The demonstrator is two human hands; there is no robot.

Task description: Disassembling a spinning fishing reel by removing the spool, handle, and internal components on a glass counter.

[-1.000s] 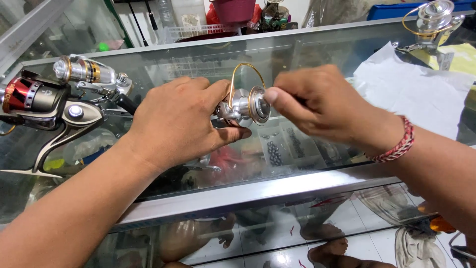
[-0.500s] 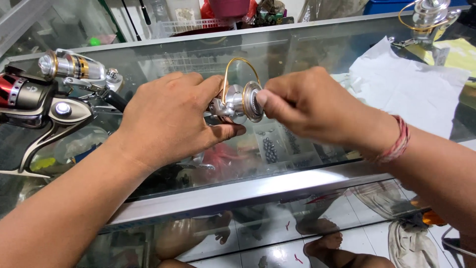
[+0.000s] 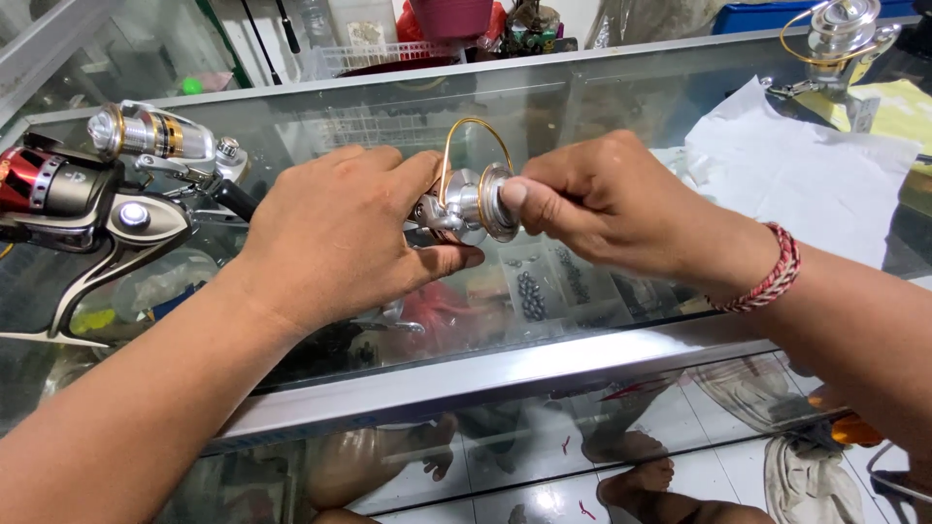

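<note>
A small silver spinning reel with a gold bail wire is held just above the glass counter top. My left hand wraps around the reel's body and hides most of it. My right hand pinches the front end of the reel's spool with thumb and fingers. A red braided band sits on my right wrist.
Two more reels lie at the left: a red and black one and a silver and gold one. White paper covers the right side, with another gold-bailed reel at the far right corner. Small tackle shows under the glass.
Both hands and the silver reel stay together in the middle of the counter. My right fingers have closed tighter on the spool's front end.
</note>
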